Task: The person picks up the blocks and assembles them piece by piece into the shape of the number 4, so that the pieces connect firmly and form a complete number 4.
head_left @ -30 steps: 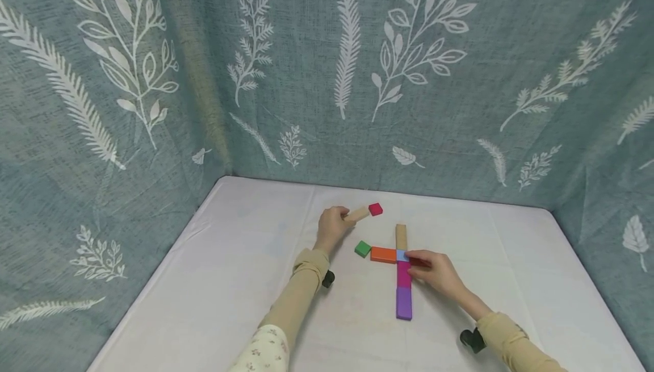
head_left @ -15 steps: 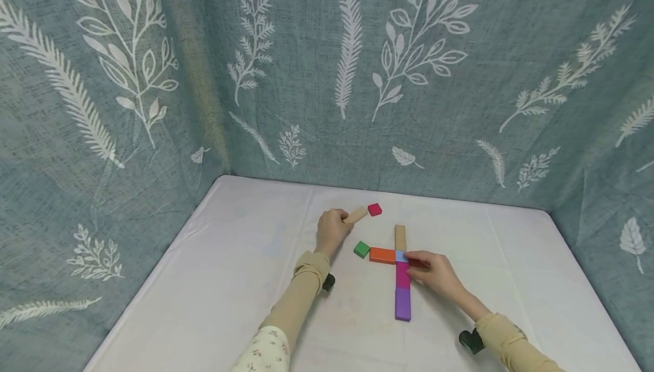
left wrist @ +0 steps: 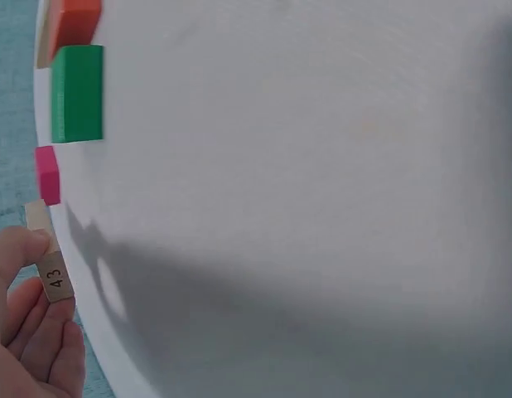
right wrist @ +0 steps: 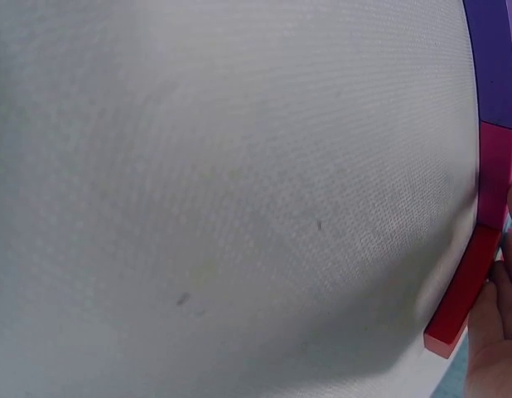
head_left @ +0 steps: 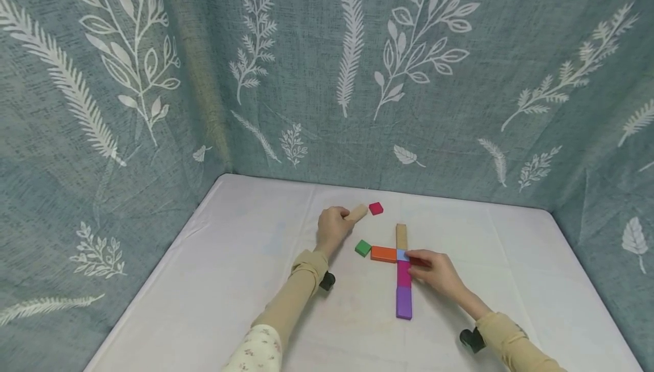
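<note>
In the head view, my left hand (head_left: 333, 229) pinches a plain wooden block (head_left: 357, 212) by one end, near a small crimson block (head_left: 376, 208). The left wrist view shows "43" on that block's end, with the thumb on its upper face. My right hand (head_left: 439, 272) is at the right arm of a cross of blocks, thumb and fingers around a red block (right wrist: 461, 294). This red block meets a magenta block (head_left: 404, 274) in the right wrist view. The cross centre is a light blue block (head_left: 402, 255), partly covered by a fingertip.
An orange block (head_left: 384, 254) forms the cross's left arm, with a green block (head_left: 363, 248) turned at its outer corner. Another wooden block (head_left: 401, 236) is the upper arm, and a purple block (head_left: 403, 302) ends the lower one. White cloth (head_left: 230, 258) covers the table.
The wooden block in my left hand has turned slightly, its free end tilting a little. My right hand and the cross of blocks have stayed in place.
</note>
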`<state>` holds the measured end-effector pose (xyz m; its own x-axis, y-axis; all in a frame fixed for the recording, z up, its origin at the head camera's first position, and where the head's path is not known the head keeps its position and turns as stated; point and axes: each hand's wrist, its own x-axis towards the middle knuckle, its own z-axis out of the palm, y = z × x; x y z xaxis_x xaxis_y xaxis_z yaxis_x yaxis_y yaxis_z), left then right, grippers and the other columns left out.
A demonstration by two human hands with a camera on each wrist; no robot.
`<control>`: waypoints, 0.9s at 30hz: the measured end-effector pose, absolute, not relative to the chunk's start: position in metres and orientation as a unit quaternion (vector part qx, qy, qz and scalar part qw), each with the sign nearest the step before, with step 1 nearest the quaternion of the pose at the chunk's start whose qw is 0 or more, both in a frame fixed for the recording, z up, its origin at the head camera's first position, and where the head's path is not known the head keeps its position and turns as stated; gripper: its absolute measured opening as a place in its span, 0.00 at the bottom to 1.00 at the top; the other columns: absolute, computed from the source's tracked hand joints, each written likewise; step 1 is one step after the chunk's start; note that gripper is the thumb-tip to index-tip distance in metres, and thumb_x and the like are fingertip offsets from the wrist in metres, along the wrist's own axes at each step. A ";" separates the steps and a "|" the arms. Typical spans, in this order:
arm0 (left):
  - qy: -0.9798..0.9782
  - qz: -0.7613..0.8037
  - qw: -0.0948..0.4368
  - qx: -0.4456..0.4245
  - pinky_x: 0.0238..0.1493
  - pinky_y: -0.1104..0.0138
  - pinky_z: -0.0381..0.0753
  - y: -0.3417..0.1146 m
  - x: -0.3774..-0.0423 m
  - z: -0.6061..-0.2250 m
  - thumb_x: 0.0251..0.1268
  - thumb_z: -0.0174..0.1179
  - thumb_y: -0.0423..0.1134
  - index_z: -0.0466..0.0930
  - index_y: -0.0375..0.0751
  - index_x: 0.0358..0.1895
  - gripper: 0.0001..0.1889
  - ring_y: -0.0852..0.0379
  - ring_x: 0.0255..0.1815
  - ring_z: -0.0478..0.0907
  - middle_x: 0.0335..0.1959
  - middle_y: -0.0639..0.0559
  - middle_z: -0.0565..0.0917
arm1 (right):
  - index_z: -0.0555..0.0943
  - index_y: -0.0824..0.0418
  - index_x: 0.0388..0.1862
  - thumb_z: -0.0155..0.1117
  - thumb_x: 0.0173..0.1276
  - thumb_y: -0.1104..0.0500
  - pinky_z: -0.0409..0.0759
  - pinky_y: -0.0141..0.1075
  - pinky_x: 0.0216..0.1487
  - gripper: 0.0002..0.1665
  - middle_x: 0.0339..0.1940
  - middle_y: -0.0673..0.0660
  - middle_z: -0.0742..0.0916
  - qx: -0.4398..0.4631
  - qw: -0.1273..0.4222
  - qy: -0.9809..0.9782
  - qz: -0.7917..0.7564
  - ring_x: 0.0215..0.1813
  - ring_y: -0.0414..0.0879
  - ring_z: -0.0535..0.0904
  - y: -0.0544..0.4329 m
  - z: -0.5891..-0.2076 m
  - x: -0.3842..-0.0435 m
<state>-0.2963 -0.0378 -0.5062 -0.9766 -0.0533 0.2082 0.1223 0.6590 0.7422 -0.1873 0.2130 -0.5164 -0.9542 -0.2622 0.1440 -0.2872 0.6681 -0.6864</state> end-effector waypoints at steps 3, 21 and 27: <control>-0.905 -0.410 0.108 -0.022 0.41 0.60 0.83 -0.038 -0.297 -0.502 0.52 0.70 0.38 0.87 0.37 0.39 0.12 0.49 0.39 0.84 0.35 0.45 0.88 | 0.81 0.65 0.54 0.69 0.58 0.65 0.79 0.47 0.55 0.23 0.52 0.62 0.85 0.150 0.016 -0.914 0.378 0.56 0.57 0.80 0.212 -0.516 -0.187; -0.894 -0.419 0.148 -0.060 0.32 0.65 0.79 -0.021 -0.295 -0.465 0.51 0.69 0.37 0.88 0.37 0.36 0.09 0.52 0.31 0.83 0.30 0.46 0.88 | 0.80 0.66 0.54 0.68 0.58 0.66 0.79 0.47 0.55 0.23 0.53 0.63 0.85 0.155 0.021 -0.913 0.376 0.56 0.58 0.80 0.212 -0.516 -0.186; -0.891 -0.420 0.157 -0.075 0.29 0.68 0.77 -0.014 -0.290 -0.456 0.51 0.69 0.38 0.88 0.37 0.35 0.09 0.53 0.29 0.83 0.29 0.46 0.88 | 0.80 0.66 0.54 0.68 0.58 0.66 0.79 0.47 0.55 0.23 0.52 0.63 0.85 0.156 0.022 -0.912 0.379 0.56 0.58 0.80 0.211 -0.515 -0.185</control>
